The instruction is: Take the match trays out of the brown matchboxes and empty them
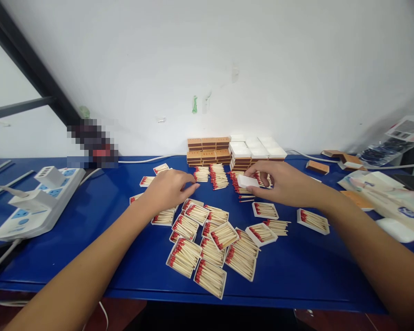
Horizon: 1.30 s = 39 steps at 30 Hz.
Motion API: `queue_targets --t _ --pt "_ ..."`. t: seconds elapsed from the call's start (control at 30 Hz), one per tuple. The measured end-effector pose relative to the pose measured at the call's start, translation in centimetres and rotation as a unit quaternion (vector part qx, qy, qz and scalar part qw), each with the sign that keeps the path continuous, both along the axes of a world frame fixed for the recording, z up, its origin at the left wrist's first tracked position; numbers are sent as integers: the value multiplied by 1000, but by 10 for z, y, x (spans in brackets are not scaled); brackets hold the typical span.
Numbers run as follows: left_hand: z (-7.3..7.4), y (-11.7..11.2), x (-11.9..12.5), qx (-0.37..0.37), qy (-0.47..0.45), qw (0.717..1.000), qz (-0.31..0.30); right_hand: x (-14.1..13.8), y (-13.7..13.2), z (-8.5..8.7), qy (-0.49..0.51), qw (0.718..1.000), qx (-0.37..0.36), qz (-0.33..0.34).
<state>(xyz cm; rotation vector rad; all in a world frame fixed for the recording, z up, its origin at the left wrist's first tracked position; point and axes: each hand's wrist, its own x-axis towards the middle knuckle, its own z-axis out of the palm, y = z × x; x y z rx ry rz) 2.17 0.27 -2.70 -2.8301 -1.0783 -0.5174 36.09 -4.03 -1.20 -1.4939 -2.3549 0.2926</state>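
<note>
My right hand (279, 182) pinches a small white matchbox tray (247, 182) between thumb and fingers, over loose red-headed matches (244, 195). The tray's inside is hidden. My left hand (169, 187) hovers left of two bundles of matches (219, 176), its thumb and index finger apart and nothing seen between them. Its other fingers are partly hidden. Nearer me, several match-filled trays (210, 278) lie in an overlapping heap. Other filled trays sit apart, one (313, 220) below my right wrist and one (146, 181) beside my left hand.
Brown matchboxes (209, 157) stand stacked against the wall beside stacked white trays (253, 149). A white power strip (37, 202) with plugs and cables lies at left. Several matchbox sleeves (317, 167), a tissue pack (389, 197) and a white case (397, 230) lie at right on the blue table (290, 280).
</note>
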Motion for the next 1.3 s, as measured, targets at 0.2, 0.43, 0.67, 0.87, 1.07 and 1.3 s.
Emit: queue_targets --t 0.2,0.43,0.67,0.87,1.07,1.3 --pt "0 0 0 1 4 1000 -2 -10 -14 17 1 990 -134 50" --pt "-1 1 0 -3 3 1000 -4 -13 -13 10 -31 994 -104 28" --pt "0 1 1 -10 5 1000 5 -14 -11 8 -30 994 -103 10" --pt "1 0 1 -7 7 1000 3 -15 -10 5 -36 995 -90 12" --pt "0 0 1 -5 7 1000 0 -15 -10 5 -21 993 -111 22" --pt "0 0 1 -13 8 1000 0 -18 -11 9 -12 991 -135 21"
